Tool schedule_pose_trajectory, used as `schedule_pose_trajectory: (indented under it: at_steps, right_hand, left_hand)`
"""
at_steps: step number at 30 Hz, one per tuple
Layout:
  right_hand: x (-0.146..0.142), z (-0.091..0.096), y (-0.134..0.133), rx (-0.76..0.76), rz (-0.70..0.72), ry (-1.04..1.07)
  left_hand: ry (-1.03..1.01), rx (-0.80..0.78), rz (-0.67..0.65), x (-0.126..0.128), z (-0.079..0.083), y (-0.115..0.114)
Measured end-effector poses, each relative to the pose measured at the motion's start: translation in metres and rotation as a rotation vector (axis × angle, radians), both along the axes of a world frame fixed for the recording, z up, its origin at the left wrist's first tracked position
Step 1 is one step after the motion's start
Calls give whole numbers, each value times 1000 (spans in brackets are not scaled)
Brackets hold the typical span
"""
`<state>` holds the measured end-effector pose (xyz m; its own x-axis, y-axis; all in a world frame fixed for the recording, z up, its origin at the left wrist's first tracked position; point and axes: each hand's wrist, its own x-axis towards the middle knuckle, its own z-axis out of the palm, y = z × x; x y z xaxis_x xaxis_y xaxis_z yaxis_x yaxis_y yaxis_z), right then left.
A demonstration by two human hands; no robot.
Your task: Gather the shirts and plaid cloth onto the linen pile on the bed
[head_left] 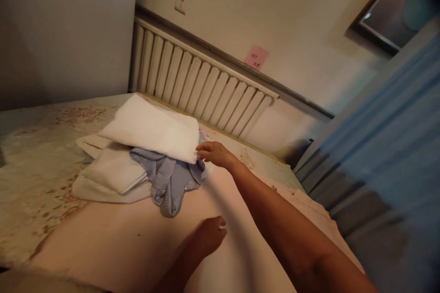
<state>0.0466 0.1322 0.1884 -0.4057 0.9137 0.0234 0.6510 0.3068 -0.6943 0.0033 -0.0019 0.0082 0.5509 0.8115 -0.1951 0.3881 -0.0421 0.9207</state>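
Observation:
My right hand [213, 153] reaches in from the right, its fingers stretched out at the right corner of a white pillow [154, 128]. The fingertips seem to touch that corner; I see no firm grip. Under the pillow lies a crumpled blue-grey striped cloth [172, 178], hanging out at the front. Folded cream bedding [110, 174] is stacked to the left, partly beneath the pillow. Nearer to me, my left hand [212, 234] is closed like a fist above the pale pink sheet [137, 247]. A small light spot shows at its fingertips, too small to name.
A floral mattress [24, 183] lies beneath the sheet. Behind the bed, a white radiator [192, 78] runs along the wall, with a pink note [256, 57] above it. Blue curtains [385, 146] hang at the right. A grey-white upright panel [65, 32] stands at the left.

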Motion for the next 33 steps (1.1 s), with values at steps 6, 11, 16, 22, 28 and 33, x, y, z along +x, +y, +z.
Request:
schedule_pose_trajectory:
  at_steps: [6, 11, 16, 22, 28, 33]
  right_hand:
    - [90, -51, -45, 135, -259, -161]
    - [198, -103, -118, 176, -607, -335]
    - [280, -136, -202, 216, -866, -490]
    - [331, -167, -245, 342, -991, -677]
    - [344, -163, -234, 340, -1035, -761]
    - [349, -152, -224, 401, -1034, -824]
  left_hand:
    - [16, 11, 7, 3, -4, 3]
    - [21, -23, -11, 9, -10, 8]
    - [11, -40, -10, 17, -22, 14]
    - [-32, -78, 2, 20, -21, 14]
    - [-45, -124, 27, 20, -23, 16]
    - [-73, -140, 28, 21, -29, 19]
